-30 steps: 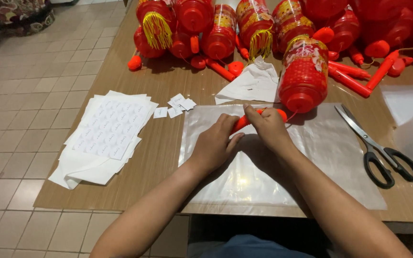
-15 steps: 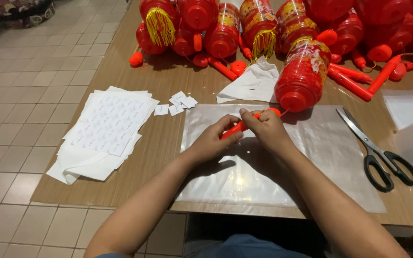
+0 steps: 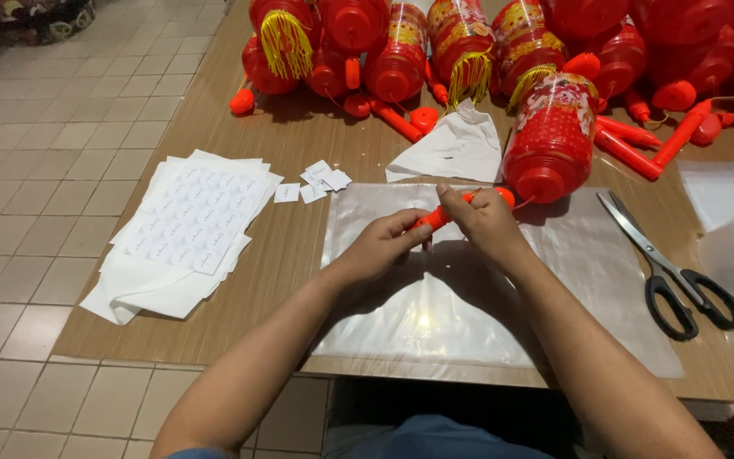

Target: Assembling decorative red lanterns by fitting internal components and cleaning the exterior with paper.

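Orange plastic stick (image 3: 437,217) could slip or snap, I'd say, since a thin cord seems to tie it to the red lantern (image 3: 550,136) lying just beyond. Left hand (image 3: 381,246) pinches its lower end; right hand (image 3: 486,223) closes around the upper, over the clear plastic sheet (image 3: 588,280).

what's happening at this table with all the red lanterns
A person seated at a wooden table holds a thin orange-red plastic stick in both hands: the left hand grips its lower end, the right hand its upper end. They work above a clear plastic sheet. A red cylindrical lantern lies just beyond, black-handled scissors to the right, and white label sheets to the left.
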